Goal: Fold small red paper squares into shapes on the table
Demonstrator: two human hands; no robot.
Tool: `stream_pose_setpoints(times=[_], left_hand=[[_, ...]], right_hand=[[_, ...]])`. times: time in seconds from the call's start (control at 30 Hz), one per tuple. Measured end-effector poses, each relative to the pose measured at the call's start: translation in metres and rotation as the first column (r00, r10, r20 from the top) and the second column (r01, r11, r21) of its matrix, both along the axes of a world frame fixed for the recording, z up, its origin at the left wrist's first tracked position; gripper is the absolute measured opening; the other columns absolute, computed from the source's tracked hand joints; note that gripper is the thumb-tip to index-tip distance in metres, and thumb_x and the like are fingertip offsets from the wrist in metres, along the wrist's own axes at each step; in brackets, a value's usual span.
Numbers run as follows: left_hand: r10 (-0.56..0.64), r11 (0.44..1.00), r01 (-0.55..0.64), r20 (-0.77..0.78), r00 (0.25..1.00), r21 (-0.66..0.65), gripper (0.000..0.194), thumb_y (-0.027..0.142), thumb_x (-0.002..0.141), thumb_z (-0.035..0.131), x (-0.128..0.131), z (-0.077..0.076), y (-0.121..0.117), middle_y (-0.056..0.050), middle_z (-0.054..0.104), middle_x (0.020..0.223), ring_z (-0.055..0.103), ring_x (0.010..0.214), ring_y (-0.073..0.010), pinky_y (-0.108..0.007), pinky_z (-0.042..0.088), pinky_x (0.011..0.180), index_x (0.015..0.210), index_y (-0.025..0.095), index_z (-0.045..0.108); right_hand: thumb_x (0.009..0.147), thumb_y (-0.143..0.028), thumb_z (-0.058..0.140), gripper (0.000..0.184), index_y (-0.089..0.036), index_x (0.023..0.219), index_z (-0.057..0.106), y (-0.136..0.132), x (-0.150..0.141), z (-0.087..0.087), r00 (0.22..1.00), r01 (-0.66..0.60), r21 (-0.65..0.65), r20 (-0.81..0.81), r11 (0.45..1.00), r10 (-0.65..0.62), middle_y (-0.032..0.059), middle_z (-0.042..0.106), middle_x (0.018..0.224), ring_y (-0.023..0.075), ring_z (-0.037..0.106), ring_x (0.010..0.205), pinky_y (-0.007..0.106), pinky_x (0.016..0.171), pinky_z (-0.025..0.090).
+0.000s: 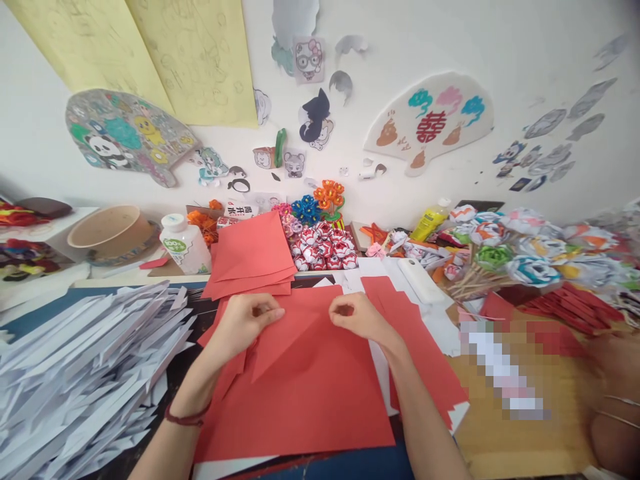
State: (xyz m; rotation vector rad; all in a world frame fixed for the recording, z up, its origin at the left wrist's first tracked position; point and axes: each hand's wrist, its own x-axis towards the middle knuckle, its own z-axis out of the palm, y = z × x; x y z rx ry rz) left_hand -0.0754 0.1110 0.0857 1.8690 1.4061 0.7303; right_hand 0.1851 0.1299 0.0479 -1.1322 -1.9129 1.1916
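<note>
A sheet of red paper (pixel 295 327) lies between my two hands, one corner angled down toward me over a larger red sheet (pixel 300 413). My left hand (pixel 250 320) pinches the sheet's left side, thumb against forefinger. At its upper right, my right hand (pixel 357 317) has thumb and fingertips closed on the paper's edge. Just beyond my left hand is a stack of red square sheets (pixel 255 253). More red paper (pixel 415 340) is spread under and beside my right forearm, with white sheets beneath it.
Folded white paper strips (pixel 90 367) are heaped at the left. Behind stand a white bottle (pixel 185 247), a round tub (pixel 113 230) and red-white paper flowers (pixel 325 247). Paper flowers on sticks (pixel 530 247) lie right. Another person's blurred hand (pixel 615 373) is at the right edge.
</note>
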Motion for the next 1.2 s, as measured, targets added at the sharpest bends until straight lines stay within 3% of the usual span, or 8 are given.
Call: stream_pose_setpoints(times=[0.17, 0.4, 0.57, 0.77, 0.9, 1.03, 1.13, 1.2], left_hand=[[0.013, 1.0, -0.014, 0.062, 0.998, 0.018, 0.031, 0.043, 0.082, 0.058, 0.001, -0.001, -0.001, -0.003, 0.067, 0.071, 0.055, 0.063, -0.0137, -0.022, 0.039, 0.059, 0.075, 0.014, 0.067], [-0.077, 0.992, 0.082, -0.047, 0.996, 0.1, 0.023, 0.031, 0.088, 0.049, 0.027, -0.002, -0.012, 0.0, 0.067, 0.072, 0.054, 0.062, -0.0113, -0.021, 0.036, 0.06, 0.08, 0.017, 0.066], [-0.1, 0.993, 0.103, -0.049, 0.994, 0.053, 0.017, 0.022, 0.081, 0.048, 0.036, -0.006, -0.013, 0.002, 0.059, 0.063, 0.048, 0.058, -0.0098, -0.02, 0.034, 0.055, 0.071, 0.015, 0.06], [-0.087, 0.996, 0.087, -0.057, 0.995, -0.011, 0.014, 0.018, 0.076, 0.048, 0.011, -0.006, -0.012, 0.003, 0.056, 0.058, 0.047, 0.056, -0.01, -0.02, 0.034, 0.055, 0.067, 0.015, 0.058], [0.045, 0.998, -0.041, -0.092, 0.995, 0.045, 0.016, 0.023, 0.08, 0.05, -0.003, -0.005, -0.016, 0.0, 0.064, 0.066, 0.055, 0.061, -0.0129, -0.022, 0.038, 0.058, 0.073, 0.017, 0.062], [0.064, 0.988, -0.052, -0.082, 0.995, 0.147, 0.024, 0.038, 0.084, 0.054, 0.018, -0.002, -0.019, -0.003, 0.071, 0.09, 0.061, 0.077, -0.0162, -0.024, 0.042, 0.067, 0.095, 0.02, 0.066], [0.027, 0.991, -0.02, -0.054, 0.998, 0.13, 0.027, 0.04, 0.087, 0.051, 0.031, -0.005, -0.016, -0.002, 0.07, 0.079, 0.059, 0.068, -0.0146, -0.024, 0.041, 0.064, 0.084, 0.019, 0.068], [0.107, 0.986, -0.105, -0.005, 0.994, 0.127, 0.031, 0.042, 0.087, 0.051, 0.029, -0.01, -0.012, -0.002, 0.07, 0.074, 0.058, 0.065, -0.0145, -0.024, 0.041, 0.062, 0.081, 0.017, 0.068]], right_hand=[[0.084, -0.033, 0.059, 0.018, -0.018, 0.089, 0.068, -0.002, -0.015, 0.004, 0.975, 0.088, -0.055, -0.202, 0.995, -0.097, 0.0045, 0.068, 0.089, 0.0166, 0.062, 0.077, 0.027, 0.07, 0.047], [0.087, -0.032, 0.06, 0.02, -0.018, 0.076, 0.07, -0.016, -0.034, 0.015, 0.992, 0.097, 0.112, -0.093, 0.989, -0.086, 0.0022, 0.068, 0.074, 0.0152, 0.058, 0.069, 0.025, 0.061, 0.04], [0.086, -0.025, 0.061, 0.022, -0.018, 0.067, 0.069, -0.018, -0.035, 0.014, 0.99, 0.127, 0.31, 0.013, 0.942, -0.138, 0.0005, 0.061, 0.061, 0.0127, 0.049, 0.057, 0.025, 0.056, 0.035], [0.086, -0.026, 0.062, 0.02, -0.019, 0.069, 0.07, -0.006, -0.008, 0.007, 0.961, 0.272, 0.404, -0.069, 0.874, -0.267, 0.002, 0.065, 0.063, 0.0145, 0.054, 0.058, 0.026, 0.057, 0.039], [0.084, -0.029, 0.063, 0.018, -0.019, 0.072, 0.071, -0.001, 0.004, 0.008, 0.921, 0.389, 0.358, -0.125, 0.849, -0.369, 0.0037, 0.07, 0.07, 0.0174, 0.061, 0.064, 0.027, 0.06, 0.043], [0.083, -0.032, 0.065, 0.017, -0.02, 0.072, 0.072, -0.009, -0.012, 0.012, 0.96, 0.28, 0.266, -0.104, 0.922, -0.262, 0.0027, 0.071, 0.071, 0.0171, 0.062, 0.066, 0.026, 0.058, 0.042], [0.082, -0.038, 0.065, 0.02, -0.02, 0.085, 0.074, -0.014, -0.019, 0.014, 0.958, 0.253, 0.127, -0.174, 0.959, -0.23, 0.0037, 0.073, 0.082, 0.0178, 0.063, 0.074, 0.027, 0.064, 0.045], [0.081, -0.042, 0.066, 0.026, -0.02, 0.091, 0.074, -0.014, -0.016, 0.013, 0.959, 0.186, 0.001, -0.219, 0.983, -0.181, 0.0044, 0.072, 0.088, 0.0185, 0.064, 0.078, 0.027, 0.067, 0.046]])
